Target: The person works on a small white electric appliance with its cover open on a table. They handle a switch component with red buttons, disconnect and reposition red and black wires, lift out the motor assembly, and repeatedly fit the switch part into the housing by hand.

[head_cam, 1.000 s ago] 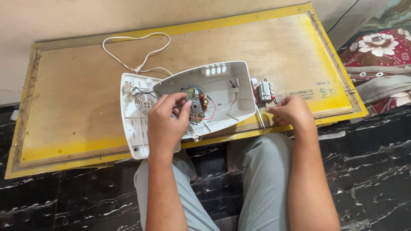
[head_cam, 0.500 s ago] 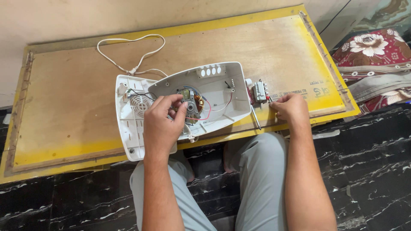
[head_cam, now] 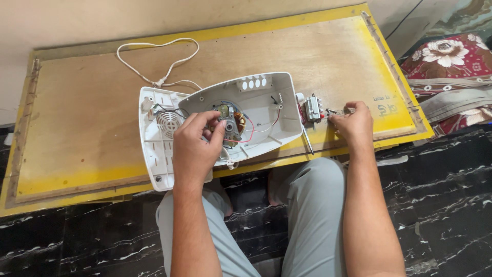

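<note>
An opened white plastic appliance housing point(head_cam: 261, 102) lies on a wooden board point(head_cam: 92, 113), its base plate point(head_cam: 154, 149) beside it on the left. My left hand point(head_cam: 197, 146) grips a small motor point(head_cam: 230, 123) with red and black wires inside the housing. My right hand point(head_cam: 351, 120) rests on the board to the right, fingertips pinched on small loose parts. A small switch block point(head_cam: 311, 109) and a thin screwdriver point(head_cam: 307, 141) lie between the housing and that hand.
A white power cord point(head_cam: 159, 61) loops across the board behind the housing. The board has a yellow rim point(head_cam: 400, 77). Black marble floor point(head_cam: 451, 195) surrounds my knees. A floral red cushion point(head_cam: 451, 56) lies at the far right.
My left hand has shifted slightly on the motor. My right hand stays near the small parts right of the housing. The camera view has drifted a little.
</note>
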